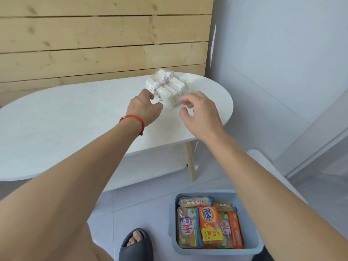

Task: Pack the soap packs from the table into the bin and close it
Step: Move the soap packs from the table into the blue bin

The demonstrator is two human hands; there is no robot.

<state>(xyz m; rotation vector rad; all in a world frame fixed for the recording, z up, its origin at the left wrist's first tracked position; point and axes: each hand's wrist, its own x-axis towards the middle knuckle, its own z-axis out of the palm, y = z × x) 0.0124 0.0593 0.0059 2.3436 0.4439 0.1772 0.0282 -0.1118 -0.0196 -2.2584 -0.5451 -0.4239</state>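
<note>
A clear-wrapped pack of white soap bars [168, 87] lies on the far right part of the white oval table [75, 117]. My left hand [145, 108] reaches toward its near left corner, fingers apart, just short of the wrapping. At the pack's near right corner hovers my right hand [199, 110], fingers curled and apart, holding nothing. On the floor below stands the blue-grey bin [172, 223], open, with several orange and green soap packs [208, 225] lying inside. My right forearm hides the bin's right side.
A wooden plank wall rises behind the table. One slanted wooden table leg [190, 161] stands just beyond the bin. My foot in a dark slipper [136, 243] rests on the grey tiled floor left of the bin. A white object [263, 161] shows behind my right forearm.
</note>
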